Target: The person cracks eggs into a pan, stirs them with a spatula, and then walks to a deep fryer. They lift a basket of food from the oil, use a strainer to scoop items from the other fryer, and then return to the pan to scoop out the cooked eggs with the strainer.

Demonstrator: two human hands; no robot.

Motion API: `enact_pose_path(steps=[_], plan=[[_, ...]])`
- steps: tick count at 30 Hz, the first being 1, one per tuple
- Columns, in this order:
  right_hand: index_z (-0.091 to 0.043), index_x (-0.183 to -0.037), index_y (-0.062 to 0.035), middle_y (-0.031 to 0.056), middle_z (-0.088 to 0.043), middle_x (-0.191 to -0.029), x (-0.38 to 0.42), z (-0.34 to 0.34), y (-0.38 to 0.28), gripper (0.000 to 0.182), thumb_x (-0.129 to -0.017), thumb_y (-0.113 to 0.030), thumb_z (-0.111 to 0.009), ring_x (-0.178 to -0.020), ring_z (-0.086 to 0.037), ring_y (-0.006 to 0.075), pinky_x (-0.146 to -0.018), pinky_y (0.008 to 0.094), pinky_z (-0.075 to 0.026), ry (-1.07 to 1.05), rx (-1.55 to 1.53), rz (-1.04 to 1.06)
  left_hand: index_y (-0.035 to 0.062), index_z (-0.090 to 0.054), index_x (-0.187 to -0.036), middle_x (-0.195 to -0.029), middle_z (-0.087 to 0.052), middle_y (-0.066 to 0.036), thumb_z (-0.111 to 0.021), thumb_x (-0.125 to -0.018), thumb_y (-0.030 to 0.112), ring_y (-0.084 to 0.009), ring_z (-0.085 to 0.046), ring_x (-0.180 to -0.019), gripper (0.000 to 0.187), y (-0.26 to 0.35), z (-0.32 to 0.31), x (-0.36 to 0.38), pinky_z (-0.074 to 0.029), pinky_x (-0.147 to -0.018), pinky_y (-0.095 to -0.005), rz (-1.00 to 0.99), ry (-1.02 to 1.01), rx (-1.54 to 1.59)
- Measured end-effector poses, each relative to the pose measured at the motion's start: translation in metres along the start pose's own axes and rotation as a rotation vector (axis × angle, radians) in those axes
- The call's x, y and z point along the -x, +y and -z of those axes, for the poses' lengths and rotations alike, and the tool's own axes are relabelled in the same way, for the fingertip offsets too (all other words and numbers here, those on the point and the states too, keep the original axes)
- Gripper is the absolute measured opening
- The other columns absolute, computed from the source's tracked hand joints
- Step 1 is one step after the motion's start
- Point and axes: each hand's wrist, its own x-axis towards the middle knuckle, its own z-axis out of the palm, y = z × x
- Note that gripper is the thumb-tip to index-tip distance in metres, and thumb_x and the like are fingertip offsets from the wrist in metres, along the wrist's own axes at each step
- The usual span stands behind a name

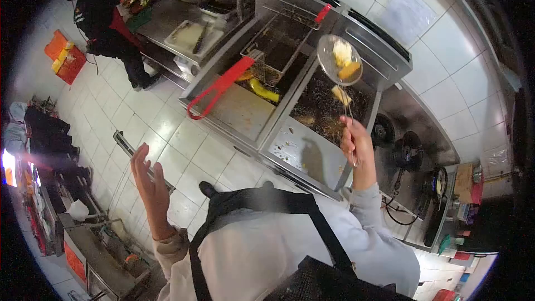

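Note:
My right hand is closed round the wire handle of a round mesh skimmer, raised over the right-hand fryer vat. White and golden food pieces lie in the skimmer. Another pale piece shows beside the handle, just under the mesh; whether it touches the skimmer I cannot tell. My left hand is held up over the floor at the left, fingers apart and holding nothing. In the left vat stands a wire basket with a red handle; yellow-green pieces lie beside it.
A person in dark clothes stands at the upper left by a steel counter with a tray. An orange crate is on the floor. Black burners lie right of the fryer. A steel table stands lower left.

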Motion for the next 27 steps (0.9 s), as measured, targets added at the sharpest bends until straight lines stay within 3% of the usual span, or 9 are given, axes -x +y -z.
enact_pose_path(steps=[3,5,9,11,16,21,27], plan=[[-0.047,-0.112,-0.0018,-0.0017,-0.044,-0.057,-0.025,-0.058,-0.015,0.025,-0.095,-0.021,-0.046,-0.035,-0.034,0.006,-0.031,0.0203,-0.027,-0.069,-0.023,0.024,0.0037,-0.045,-0.126,-0.127,-0.045,-0.012,-0.045,-0.094,0.023,-0.0238,-0.043,-0.118,0.037,-0.031,0.011,-0.006,-0.039,-0.093,-0.0383,-0.016,0.031,0.066],[-0.047,-0.113,-0.0006,-0.0022,-0.045,-0.058,-0.048,-0.093,-0.019,0.027,-0.095,-0.021,-0.047,-0.035,-0.034,0.0047,-0.03,0.0191,-0.027,-0.101,-0.012,0.06,0.0028,-0.046,-0.123,-0.129,-0.044,-0.015,-0.049,-0.091,0.015,-0.0286,-0.043,-0.119,0.034,-0.05,0.021,-0.013,-0.038,-0.094,-0.0426,0.049,0.007,0.095],[-0.048,-0.11,-0.0029,-0.0028,-0.045,-0.058,-0.102,-0.126,0.001,0.022,-0.094,-0.017,-0.046,-0.037,-0.035,0.0044,-0.032,0.0189,-0.027,-0.187,-0.056,-0.014,0.0031,-0.045,-0.123,-0.128,-0.044,-0.015,-0.05,-0.091,0.018,-0.0286,-0.043,-0.118,0.035,-0.097,0.056,-0.028,-0.039,-0.092,-0.0422,0.083,0.045,0.074],[-0.048,-0.11,-0.002,-0.0032,-0.045,-0.057,-0.118,-0.132,0.012,0.022,-0.094,-0.016,-0.047,-0.038,-0.035,0.0041,-0.032,0.0191,-0.027,-0.1,0.035,-0.151,0.004,-0.046,-0.122,-0.127,-0.045,-0.015,-0.051,-0.091,0.018,-0.0287,-0.044,-0.117,0.035,-0.116,0.081,-0.033,-0.039,-0.092,-0.042,0.13,0.061,0.058],[-0.049,-0.109,-0.0019,-0.0036,-0.043,-0.056,-0.106,-0.164,0.012,0.022,-0.093,-0.016,-0.048,-0.038,-0.033,0.0046,-0.032,0.019,-0.026,-0.068,0.116,-0.086,0.0058,-0.047,-0.122,-0.124,-0.046,-0.012,-0.051,-0.091,0.018,-0.0275,-0.044,-0.116,0.034,-0.185,0.124,-0.047,-0.038,-0.091,-0.0417,0.236,0.113,0.049],[-0.05,-0.107,-0.0023,-0.005,-0.038,-0.054,-0.103,-0.172,0.024,0.02,-0.092,-0.016,-0.049,-0.039,-0.032,0.0045,-0.032,0.019,-0.026,0.005,0.043,-0.174,0.0083,-0.045,-0.126,-0.128,-0.045,-0.009,-0.049,-0.093,0.02,-0.0248,-0.044,-0.118,0.035,-0.233,0.16,-0.062,-0.035,-0.096,-0.0432,0.256,0.086,0.027],[-0.053,-0.103,-0.0021,-0.0058,-0.04,-0.055,-0.108,-0.188,0.033,0.015,-0.092,-0.012,-0.048,-0.038,-0.03,0.0026,-0.033,0.0185,-0.024,0.121,-0.099,-0.089,0.0041,-0.045,-0.125,-0.127,-0.045,-0.012,-0.049,-0.093,0.018,-0.027,-0.043,-0.118,0.035,-0.278,0.191,-0.083,-0.036,-0.094,-0.0445,0.228,0.103,0.024]])
